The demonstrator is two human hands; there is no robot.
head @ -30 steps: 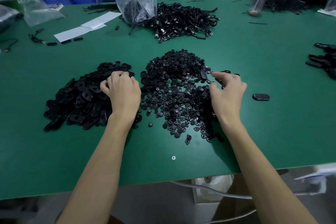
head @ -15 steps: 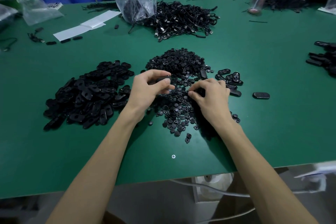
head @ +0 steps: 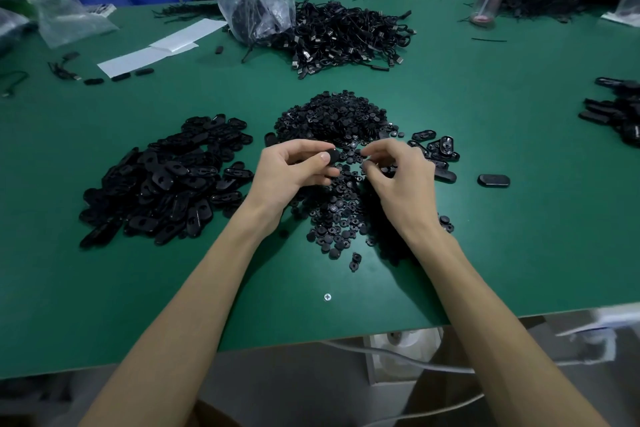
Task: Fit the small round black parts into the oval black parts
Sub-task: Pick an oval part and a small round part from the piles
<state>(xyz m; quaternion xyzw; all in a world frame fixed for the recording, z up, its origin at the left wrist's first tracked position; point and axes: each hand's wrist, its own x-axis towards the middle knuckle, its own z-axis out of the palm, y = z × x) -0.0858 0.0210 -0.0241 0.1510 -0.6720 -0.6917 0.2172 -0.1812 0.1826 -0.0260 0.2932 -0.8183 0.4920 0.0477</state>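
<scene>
Your left hand point(head: 298, 172) pinches one oval black plastic part point(head: 333, 156) above the heap of small round black parts point(head: 332, 121) — your right hand point(head: 398, 177) curls just beside it, whether holding anything I cannot tell.

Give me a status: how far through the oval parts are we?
Early. Done, apparently: a small cluster of ovals right of the round-part pile, plus one lone oval. In hand: the left hand holds an oval part; the right hand curls over the rounds, pick unclear. Left: the big oval pile and nearly all the rounds.
</scene>
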